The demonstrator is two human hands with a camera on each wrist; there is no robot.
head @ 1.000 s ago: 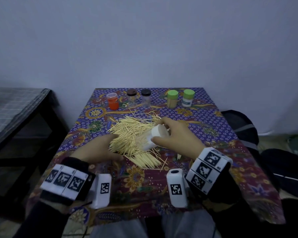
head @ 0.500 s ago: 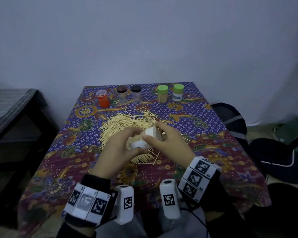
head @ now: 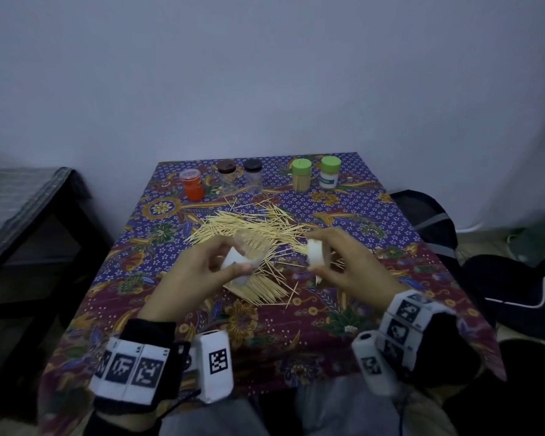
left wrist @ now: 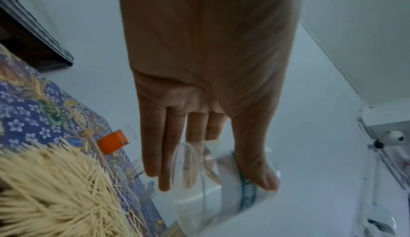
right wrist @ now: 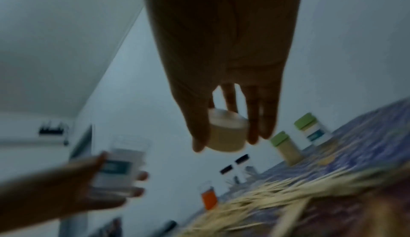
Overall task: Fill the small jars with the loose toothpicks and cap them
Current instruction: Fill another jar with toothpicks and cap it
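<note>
My left hand [head: 216,265] grips a clear small jar [head: 247,258] with a white label, uncapped, above the near side of the toothpick pile [head: 255,234]. In the left wrist view the thumb and fingers wrap this jar [left wrist: 224,176]. My right hand [head: 334,262] pinches its white cap [head: 315,254] between thumb and fingers, apart from the jar and to its right; the right wrist view shows the cap [right wrist: 227,133] in the fingertips. Loose toothpicks lie spread over the middle of the patterned tablecloth [head: 343,313].
Along the table's far edge stand an orange jar [head: 192,184], two clear jars with dark caps [head: 226,179] [head: 253,176], and two green-capped jars [head: 301,174] [head: 330,171]. A dark bench [head: 29,215] is at the left, dark bags [head: 501,278] on the floor at the right.
The left hand took hold of the jar and both hands lifted it. The right hand has pulled the white cap off and moved it to the right.
</note>
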